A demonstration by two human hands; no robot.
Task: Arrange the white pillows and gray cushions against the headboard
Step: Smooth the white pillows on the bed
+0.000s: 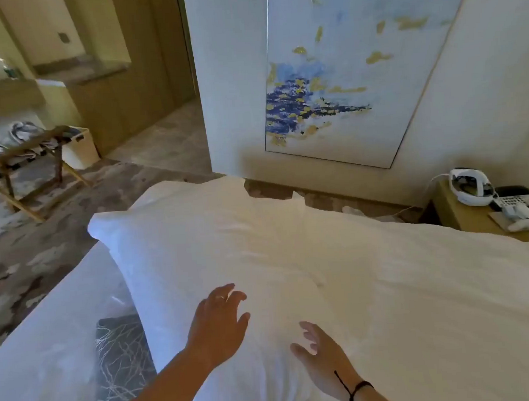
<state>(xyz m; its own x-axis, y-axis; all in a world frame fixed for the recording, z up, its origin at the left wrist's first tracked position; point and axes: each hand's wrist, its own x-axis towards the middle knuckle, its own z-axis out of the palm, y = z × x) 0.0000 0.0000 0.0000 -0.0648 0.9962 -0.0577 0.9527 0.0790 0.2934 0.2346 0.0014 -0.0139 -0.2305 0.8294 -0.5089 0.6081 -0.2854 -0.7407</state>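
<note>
Spread, relaxed fingers [232,295] of the left hand [216,322] and right hand [320,352] are shown gripping nothing over the plump white fabric pillow [204,253]. Its long axis is directed toward eleven o'clock; the left hand is judged nearer its middle.

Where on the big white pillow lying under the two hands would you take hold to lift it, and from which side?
Probably by its two long side edges, one hand each. The white pillow lies lengthwise away from the person, so the left hand can come in from the left edge, beside the gray cushion, and the right hand from the right. The soft filling should bunch easily into a grip.
</note>
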